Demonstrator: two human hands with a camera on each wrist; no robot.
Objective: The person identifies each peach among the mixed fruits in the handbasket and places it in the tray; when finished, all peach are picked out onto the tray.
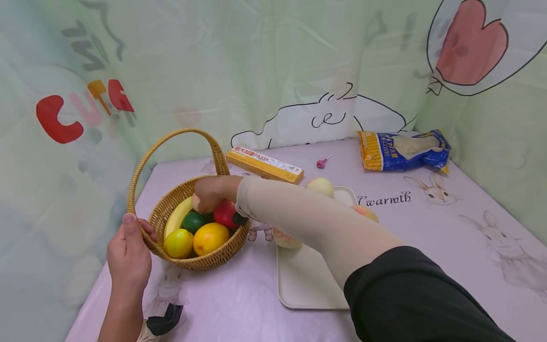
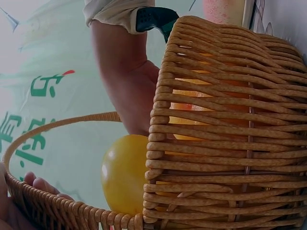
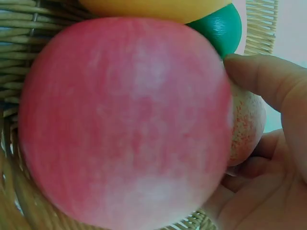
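Note:
A wicker basket point(image 1: 226, 249) with a tall handle stands at the left of the table, tilted toward me. My left hand point(image 1: 130, 251) grips it where the handle meets the rim, thumb in front. Reaching across into the basket, my right hand point(image 1: 215, 192) holds a speckled peach point(image 3: 247, 124) between thumb and curled fingers. Close by lie a red apple point(image 3: 124, 124), a green fruit point(image 1: 194, 222), a banana point(image 1: 177, 218), a yellow lemon-like fruit point(image 1: 178, 243) and an orange point(image 1: 211, 239). The right forearm hides part of the tray beside the basket.
A beige tray point(image 1: 307, 282) lies right of the basket. Peaches point(image 1: 287, 239) show around the right sleeve. Farther back are a pasta box point(image 1: 265, 165), a pink lollipop point(image 1: 321, 164) and a blue-and-yellow pasta bag point(image 1: 403, 150). Curtains enclose the table's back and sides.

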